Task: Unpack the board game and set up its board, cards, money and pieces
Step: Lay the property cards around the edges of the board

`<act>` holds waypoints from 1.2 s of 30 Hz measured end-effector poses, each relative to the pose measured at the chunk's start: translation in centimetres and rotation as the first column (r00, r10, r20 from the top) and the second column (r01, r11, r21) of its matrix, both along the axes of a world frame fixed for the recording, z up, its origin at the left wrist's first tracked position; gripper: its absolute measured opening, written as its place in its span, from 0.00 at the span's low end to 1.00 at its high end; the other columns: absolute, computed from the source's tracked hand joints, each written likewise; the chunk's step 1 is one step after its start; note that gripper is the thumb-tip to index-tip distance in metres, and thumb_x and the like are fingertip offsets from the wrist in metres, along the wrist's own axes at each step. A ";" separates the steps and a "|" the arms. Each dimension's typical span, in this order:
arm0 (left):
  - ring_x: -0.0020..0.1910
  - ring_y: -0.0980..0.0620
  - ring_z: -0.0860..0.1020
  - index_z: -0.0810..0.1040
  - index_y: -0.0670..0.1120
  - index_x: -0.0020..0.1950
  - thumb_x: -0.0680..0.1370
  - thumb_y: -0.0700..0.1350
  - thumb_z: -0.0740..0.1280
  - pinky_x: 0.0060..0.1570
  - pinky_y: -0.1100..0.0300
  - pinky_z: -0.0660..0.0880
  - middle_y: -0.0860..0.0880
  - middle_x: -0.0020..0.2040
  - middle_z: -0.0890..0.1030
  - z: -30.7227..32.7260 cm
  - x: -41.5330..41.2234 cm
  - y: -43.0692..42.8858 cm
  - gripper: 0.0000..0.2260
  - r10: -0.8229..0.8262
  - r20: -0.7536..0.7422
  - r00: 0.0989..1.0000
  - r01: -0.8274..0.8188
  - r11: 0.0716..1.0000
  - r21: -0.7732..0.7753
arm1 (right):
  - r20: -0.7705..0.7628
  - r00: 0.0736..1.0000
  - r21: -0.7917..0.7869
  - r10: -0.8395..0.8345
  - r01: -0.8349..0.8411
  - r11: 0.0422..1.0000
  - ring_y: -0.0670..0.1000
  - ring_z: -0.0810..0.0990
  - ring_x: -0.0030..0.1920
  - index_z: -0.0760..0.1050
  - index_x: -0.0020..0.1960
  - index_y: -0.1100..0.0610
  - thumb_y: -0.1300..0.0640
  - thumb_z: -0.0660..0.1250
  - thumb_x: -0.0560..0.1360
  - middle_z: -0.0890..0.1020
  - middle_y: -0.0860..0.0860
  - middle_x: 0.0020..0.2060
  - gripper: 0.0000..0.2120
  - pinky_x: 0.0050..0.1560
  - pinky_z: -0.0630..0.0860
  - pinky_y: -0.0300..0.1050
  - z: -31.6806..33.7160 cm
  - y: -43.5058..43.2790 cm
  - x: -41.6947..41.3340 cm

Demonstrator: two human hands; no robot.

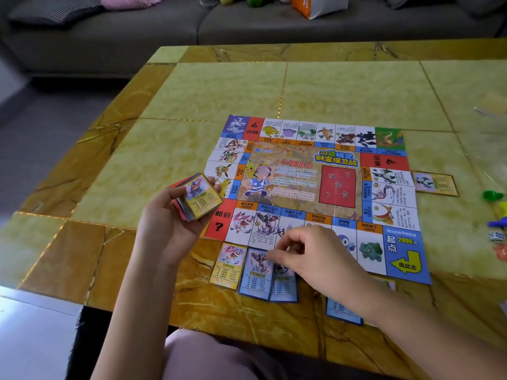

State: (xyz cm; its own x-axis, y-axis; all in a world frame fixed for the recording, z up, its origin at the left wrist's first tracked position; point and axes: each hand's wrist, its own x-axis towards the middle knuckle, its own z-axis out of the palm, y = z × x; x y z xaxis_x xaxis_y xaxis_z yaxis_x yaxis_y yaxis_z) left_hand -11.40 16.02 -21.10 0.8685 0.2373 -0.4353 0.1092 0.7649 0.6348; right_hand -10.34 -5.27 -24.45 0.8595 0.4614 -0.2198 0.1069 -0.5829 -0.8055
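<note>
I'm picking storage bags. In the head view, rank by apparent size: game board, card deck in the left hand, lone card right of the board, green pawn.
1. Game board
2. Card deck and lone card: about alike, the held deck being nearer the camera
3. Green pawn

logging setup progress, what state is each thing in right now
board, unfolded flat on the table
card deck, stacked, held in left hand
left hand, gripping the card deck
right hand, fingers curled at a blue card, grip unclear
yellow card, face up below the board
</note>
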 end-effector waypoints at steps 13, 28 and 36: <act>0.41 0.45 0.84 0.74 0.37 0.57 0.78 0.38 0.56 0.36 0.57 0.82 0.39 0.47 0.84 0.0 -0.2 -1.1 0.12 -0.223 -0.126 0.967 0.241 0.959 0.151 | 0.385 0.836 -0.175 0.391 -0.350 0.920 0.41 0.72 0.51 0.82 0.51 0.46 0.50 0.73 0.71 0.76 0.39 0.48 0.09 0.50 0.70 0.35 -1.0 -3.1 -0.7; 0.42 0.45 0.84 0.73 0.36 0.59 0.78 0.38 0.55 0.41 0.56 0.81 0.39 0.47 0.84 0.0 -0.2 -1.1 0.13 -0.206 -0.106 0.973 0.221 0.962 0.163 | 0.473 0.716 -0.326 0.514 -0.400 0.856 0.49 0.76 0.49 0.75 0.64 0.44 0.50 0.53 0.78 0.74 0.47 0.53 0.19 0.40 0.79 0.46 -2.3 -3.7 -1.4; 0.43 0.45 0.84 0.72 0.36 0.59 0.78 0.38 0.56 0.40 0.56 0.81 0.39 0.47 0.84 0.0 -0.2 -1.1 0.12 -0.203 -0.106 0.974 0.217 0.964 0.151 | 0.469 0.742 -0.275 0.480 -0.394 0.877 0.46 0.75 0.49 0.75 0.65 0.45 0.51 0.55 0.79 0.74 0.46 0.53 0.18 0.41 0.78 0.43 -2.2 -3.8 -1.6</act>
State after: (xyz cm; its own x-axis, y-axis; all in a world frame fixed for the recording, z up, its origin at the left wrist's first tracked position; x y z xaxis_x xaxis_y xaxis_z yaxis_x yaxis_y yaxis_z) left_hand -11.63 14.95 -21.08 0.8660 0.1266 -0.4838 0.3177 0.6079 0.7277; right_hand -11.99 -9.08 -26.60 0.5750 0.8130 0.0912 0.7463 -0.4756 -0.4657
